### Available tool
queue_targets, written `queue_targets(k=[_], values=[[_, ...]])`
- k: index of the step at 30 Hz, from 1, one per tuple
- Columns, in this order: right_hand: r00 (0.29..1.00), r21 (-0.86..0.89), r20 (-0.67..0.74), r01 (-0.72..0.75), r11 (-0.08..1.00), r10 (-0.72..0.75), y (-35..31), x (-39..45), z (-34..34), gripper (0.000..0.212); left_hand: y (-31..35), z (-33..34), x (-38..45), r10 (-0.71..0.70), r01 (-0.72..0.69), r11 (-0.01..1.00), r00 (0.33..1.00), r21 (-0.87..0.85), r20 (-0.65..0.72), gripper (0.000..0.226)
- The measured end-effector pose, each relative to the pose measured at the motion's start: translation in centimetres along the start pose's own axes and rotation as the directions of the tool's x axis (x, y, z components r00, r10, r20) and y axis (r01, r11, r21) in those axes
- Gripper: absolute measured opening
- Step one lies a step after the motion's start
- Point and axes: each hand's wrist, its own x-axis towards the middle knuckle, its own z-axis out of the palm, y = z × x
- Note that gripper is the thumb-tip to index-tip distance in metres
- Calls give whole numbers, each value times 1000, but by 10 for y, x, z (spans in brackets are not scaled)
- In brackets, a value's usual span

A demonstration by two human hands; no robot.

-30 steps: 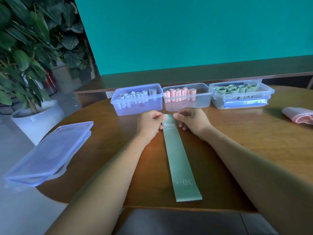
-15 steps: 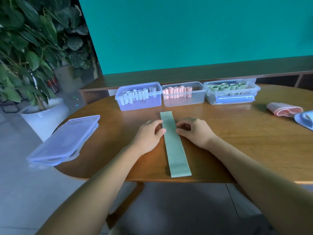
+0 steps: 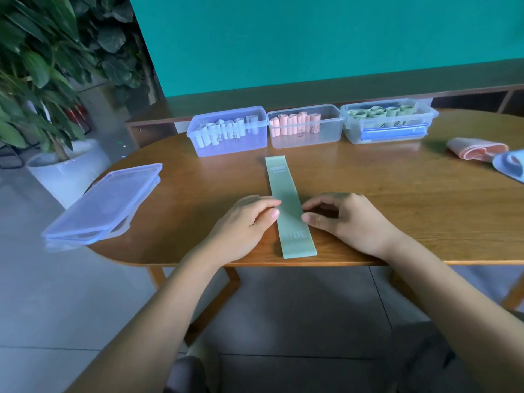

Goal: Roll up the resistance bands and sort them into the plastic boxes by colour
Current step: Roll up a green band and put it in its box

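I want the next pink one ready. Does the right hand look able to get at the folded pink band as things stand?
Probably yes. The folded pink band lies in the open on the table, off to the side of the right hand, with bare wood between them; nothing covers it, though a blue band lies against it.

Near end of the flat pale green rubber resistance band [image 3: 289, 205]: white print reading "30", followed by smaller characters too faint to read.
Far end of the same band: a small white printed patch, too blurred to read.
Front wall of the clear plastic box with green rolls [image 3: 389, 131]: dark handwritten marks, one looking like a "3", the rest not legible.
Front walls of the other two boxes: dark scribbles, illegible.
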Motion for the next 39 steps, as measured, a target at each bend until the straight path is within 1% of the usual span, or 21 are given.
queue_targets(k=[3,5,8,10,12,15,17,20,23,27,29,35,39], values=[[1000,-14,-8,0,1000,0,0,1,0,27,1,1,0,15,-15,999,1000,42,15,41],[1000,-9,-8,2,1000,-2,-2,1,0,28,2,0,-2,-4,4,1000,1000,2,-9,40],[999,12,-26,21,1000,-21,-2,-2,1,27,8,-4,-8,-22,10,994,994,-113,-107,35],[999,40,-38,31,999,-29,-4,-6,0,27,14,-7,-18,-11,-25,983,982,-184,-191,30],[997,93,-34,65,994,-62,-8,-14,-1,27,21,-8,-32,40,-88,975,973,-206,-227,24],[987,190,24,152,970,-160,-13,-28,-3,28,28,-1,-49,169,-204,965,965,-167,-200,29],[978,218,85,167,962,-189,-14,-33,-3,27,30,4,-55,194,-224,962,964,-158,-181,34],[973,205,117,175,963,-202,-13,-35,-3,25,33,8,-59,209,-235,962,961,-139,-182,29],[967,204,122,194,959,-222,-12,-36,-4,18,33,9,-58,196,-222,967,962,-128,-193,21],[967,182,122,201,963,-225,-11,-35,-3,14,35,6,-58,182,-199,975,971,-101,-155,25],[968,180,122,193,964,-217,-11,-35,-2,14,37,5,-57,171,-185,980,973,-75,-157,25],[974,145,167,132,981,-156,-13,-30,-3,11,42,3,-52,92,-88,996,986,30,-137,26],[976,107,205,55,993,-76,-17,-21,-6,13,42,1,-44,35,-30,999,993,40,-112,25]])
